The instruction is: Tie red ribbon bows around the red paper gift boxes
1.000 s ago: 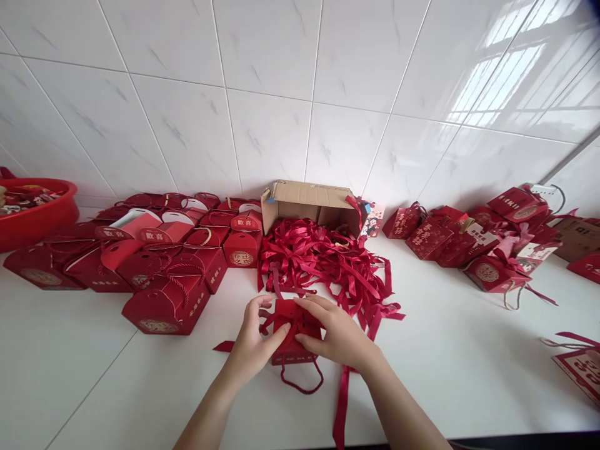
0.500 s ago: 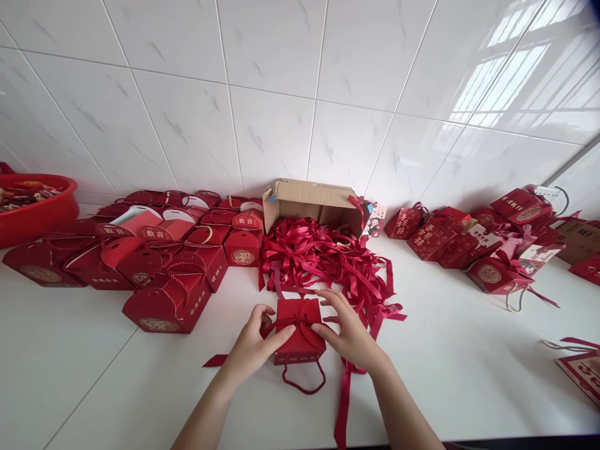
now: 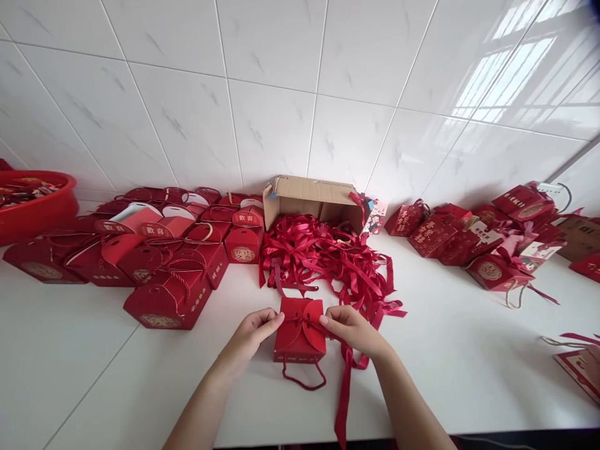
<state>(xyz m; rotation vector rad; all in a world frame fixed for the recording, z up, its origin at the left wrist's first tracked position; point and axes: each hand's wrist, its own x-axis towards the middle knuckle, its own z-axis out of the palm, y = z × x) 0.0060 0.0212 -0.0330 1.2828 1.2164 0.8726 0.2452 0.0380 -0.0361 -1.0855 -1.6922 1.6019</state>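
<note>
A small red gift box [image 3: 299,347] sits on the white table in front of me, its curved top flaps folded over. Across its top runs a thin red ribbon [image 3: 302,320], crossed or knotted at the middle. At the box's left edge, my left hand [image 3: 257,331] is closed in a pinch on one side of the ribbon. On the opposite edge, my right hand [image 3: 351,328] pinches the other side, and the ribbon looks drawn tight between them. A dark red cord handle [image 3: 304,385] loops out from the box's near side.
Behind the box, a heap of red ribbons [image 3: 323,250] spills from a cardboard carton [image 3: 314,189] lying on its side. Several red boxes [image 3: 166,303] stand at left beside a red basin [image 3: 37,215]. More red boxes [image 3: 499,272] are at right. A long ribbon strand [image 3: 344,394] trails toward me.
Both hands have closed from spread fingers into pinches on the ribbon and drawn outward to the box's sides. The top flaps are more exposed. The box has barely moved.
</note>
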